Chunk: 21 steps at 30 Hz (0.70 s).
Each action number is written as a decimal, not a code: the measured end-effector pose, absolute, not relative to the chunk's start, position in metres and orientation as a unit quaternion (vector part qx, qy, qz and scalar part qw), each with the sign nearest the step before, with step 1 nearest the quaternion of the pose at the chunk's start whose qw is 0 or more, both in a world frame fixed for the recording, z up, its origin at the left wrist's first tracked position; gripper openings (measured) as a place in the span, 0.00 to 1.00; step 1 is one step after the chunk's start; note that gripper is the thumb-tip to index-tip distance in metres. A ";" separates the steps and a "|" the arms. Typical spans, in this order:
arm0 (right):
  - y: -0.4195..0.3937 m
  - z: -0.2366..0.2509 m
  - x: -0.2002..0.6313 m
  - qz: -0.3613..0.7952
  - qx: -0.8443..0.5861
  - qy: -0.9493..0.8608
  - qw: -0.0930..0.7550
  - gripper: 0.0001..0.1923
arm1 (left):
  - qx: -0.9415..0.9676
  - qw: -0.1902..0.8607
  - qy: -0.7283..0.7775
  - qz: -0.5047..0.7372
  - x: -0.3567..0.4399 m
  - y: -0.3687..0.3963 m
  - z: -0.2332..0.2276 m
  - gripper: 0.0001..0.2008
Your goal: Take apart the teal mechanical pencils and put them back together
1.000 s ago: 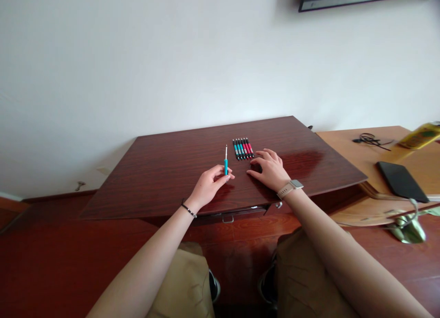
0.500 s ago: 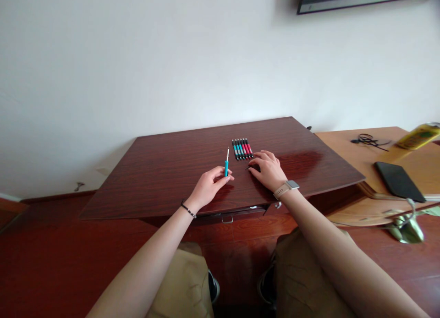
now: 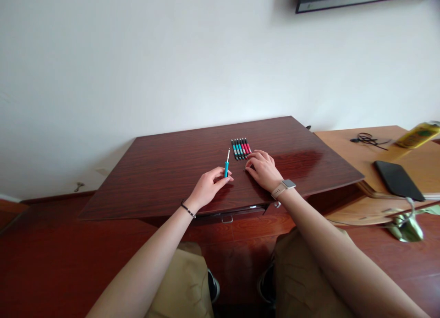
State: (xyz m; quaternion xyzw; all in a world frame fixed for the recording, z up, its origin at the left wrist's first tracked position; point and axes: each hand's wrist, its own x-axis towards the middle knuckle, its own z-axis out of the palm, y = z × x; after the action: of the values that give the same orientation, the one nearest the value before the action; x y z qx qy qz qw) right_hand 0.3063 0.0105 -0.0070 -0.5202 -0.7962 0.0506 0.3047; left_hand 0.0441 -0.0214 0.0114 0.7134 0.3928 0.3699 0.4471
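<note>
Screwdriver [image 3: 226, 167]: we pinch it in our left hand [image 3: 208, 186], thumb and forefinger closed on the teal handle, remaining fingers curled under. It stands near upright, thin metal shaft pointing up and slightly away, tip clear of everything. Hand heel rests on the counter [image 3: 154, 171], which likely steadies the hold.

Look: short, slim precision type, teal grip, bare silver shaft, tip too small to read.

Right hand [image 3: 263, 169] lies palm down on the counter just beside us, fingers loosely spread and slightly bent, tips touching or nearly touching the near end of the driver set [image 3: 241, 148]. It grips nothing we can see; a small dark bit may lie by the fingertips, can't tell.

Set: a tight row of matching drivers, teal ones left, red ones right, laid parallel, black ends aligned, probably kept sorted for easy picking. It sits just beyond the screwdriver, slightly right.

Watch [image 3: 285, 186] on right wrist, band [image 3: 188, 209] on left.
</note>
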 end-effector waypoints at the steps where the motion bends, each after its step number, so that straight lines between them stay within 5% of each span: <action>1: 0.010 -0.004 0.305 0.059 -0.510 -0.793 0.328 0.07 | 0.713 0.447 0.393 0.371 0.044 -0.022 0.012 0.12; 10: -0.002 0.023 0.294 0.245 -0.428 -0.656 0.572 0.09 | 0.755 0.360 0.425 0.345 0.044 -0.023 0.014 0.12; 21: -0.001 0.026 0.297 0.310 -0.369 -0.628 0.611 0.12 | 0.811 0.093 0.517 0.257 0.035 -0.017 0.009 0.11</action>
State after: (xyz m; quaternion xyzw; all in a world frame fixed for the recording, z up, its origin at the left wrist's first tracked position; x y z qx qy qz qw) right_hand 0.2971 -0.0012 0.0261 -0.3693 -0.6283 0.3096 0.6108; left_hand 0.0347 -0.0166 0.0088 0.8112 0.5172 0.2568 0.0926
